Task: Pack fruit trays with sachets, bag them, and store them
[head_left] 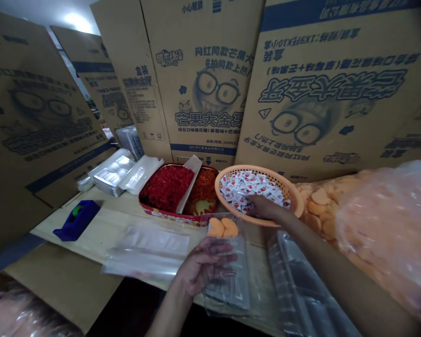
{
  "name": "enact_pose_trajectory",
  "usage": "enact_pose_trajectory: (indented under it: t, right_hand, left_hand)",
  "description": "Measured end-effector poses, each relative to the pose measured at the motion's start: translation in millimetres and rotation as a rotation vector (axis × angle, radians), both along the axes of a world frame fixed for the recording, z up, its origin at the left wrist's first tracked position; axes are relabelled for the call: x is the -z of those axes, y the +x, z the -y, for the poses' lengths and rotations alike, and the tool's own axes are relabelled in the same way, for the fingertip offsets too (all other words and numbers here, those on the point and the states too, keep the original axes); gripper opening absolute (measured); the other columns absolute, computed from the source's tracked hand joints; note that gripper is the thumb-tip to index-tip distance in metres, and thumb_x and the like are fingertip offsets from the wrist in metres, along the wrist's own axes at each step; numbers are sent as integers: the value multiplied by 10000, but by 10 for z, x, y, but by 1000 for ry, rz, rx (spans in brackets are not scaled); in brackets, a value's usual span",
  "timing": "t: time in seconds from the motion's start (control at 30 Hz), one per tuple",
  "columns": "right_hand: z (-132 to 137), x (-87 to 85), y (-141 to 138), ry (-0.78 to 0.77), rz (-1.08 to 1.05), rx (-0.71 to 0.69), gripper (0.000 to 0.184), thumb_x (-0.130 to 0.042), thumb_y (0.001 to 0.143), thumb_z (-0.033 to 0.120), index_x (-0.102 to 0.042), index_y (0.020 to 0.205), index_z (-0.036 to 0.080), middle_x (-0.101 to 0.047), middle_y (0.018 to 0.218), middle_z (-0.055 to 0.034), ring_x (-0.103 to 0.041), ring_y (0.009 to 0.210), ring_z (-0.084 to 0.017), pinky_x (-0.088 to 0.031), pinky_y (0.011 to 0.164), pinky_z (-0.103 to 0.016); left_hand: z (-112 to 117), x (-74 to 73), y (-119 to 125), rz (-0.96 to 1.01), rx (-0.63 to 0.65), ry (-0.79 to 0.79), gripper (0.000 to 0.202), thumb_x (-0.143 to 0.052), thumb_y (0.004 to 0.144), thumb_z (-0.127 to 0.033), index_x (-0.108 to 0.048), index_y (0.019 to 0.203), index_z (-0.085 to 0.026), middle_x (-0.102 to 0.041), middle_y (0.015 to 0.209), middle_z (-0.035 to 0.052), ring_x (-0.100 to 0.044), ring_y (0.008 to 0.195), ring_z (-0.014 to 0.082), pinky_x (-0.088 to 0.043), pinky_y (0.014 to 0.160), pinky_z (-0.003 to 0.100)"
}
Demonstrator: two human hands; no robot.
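My left hand (205,267) is over a clear plastic tray (236,276), its fingers apart and bent, touching or just above the tray. Two orange, rounded sweets (223,227) sit in the tray's far end. My right hand (261,207) reaches into an orange round basket (296,199) of small white sachets (243,180) with red marks. Its fingertips are partly hidden among the sachets, so I cannot see whether they grip one.
A red tin (154,213) left of the basket holds red and orange pieces, split by a white divider (190,182). Clear bags (150,248), stacked trays (114,175), a blue tape dispenser (76,220) and a big bag of orange sweets (379,224) surround it. Cardboard boxes (203,28) stand behind.
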State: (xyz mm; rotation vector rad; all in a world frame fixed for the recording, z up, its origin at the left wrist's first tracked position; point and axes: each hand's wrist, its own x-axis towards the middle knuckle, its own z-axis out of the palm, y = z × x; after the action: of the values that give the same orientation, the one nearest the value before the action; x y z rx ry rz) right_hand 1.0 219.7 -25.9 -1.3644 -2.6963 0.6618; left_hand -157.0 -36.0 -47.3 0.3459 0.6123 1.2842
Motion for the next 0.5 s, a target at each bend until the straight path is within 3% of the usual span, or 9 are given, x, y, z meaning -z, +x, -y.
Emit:
enact_pose_trajectory:
  t: [0.13,0.27,0.4,0.5]
  right_hand:
    - [42,95,-144,-136,34,-75,226,-607,592,98,-668,796,173,-682,765,-55,-615,689,-212,-463,618,-287]
    - [61,23,-98,-167,-6,-64,25,-576,658,192,-584,672,173,-609,622,-9,-542,571,-163,-405,533,-259]
    - [52,-208,23,-114,-78,10,225,-600,686,343,-467,579,196,-495,539,21,-467,544,-142,-359,526,-258]
    - [172,-439,48,-131,-267,71,392,-606,673,536,-407,578,212,-450,532,35,-438,535,-135,-351,517,-258]
  left_hand:
    - [47,59,-109,1,-40,4,429,-567,662,8,-575,1047,-181,-608,1143,87,-592,1055,306,-490,809,460]
    - [63,127,-215,35,-63,19,408,-564,666,7,-578,1026,-185,-578,1221,91,-578,1083,310,-481,834,484]
    - [50,157,-277,48,-56,60,475,-560,670,5,-562,1102,-190,-516,1310,110,-556,1117,307,-447,888,515]
    - [43,138,-284,57,-44,79,492,-559,665,11,-567,1114,-191,-484,1344,110,-539,1141,310,-438,895,533]
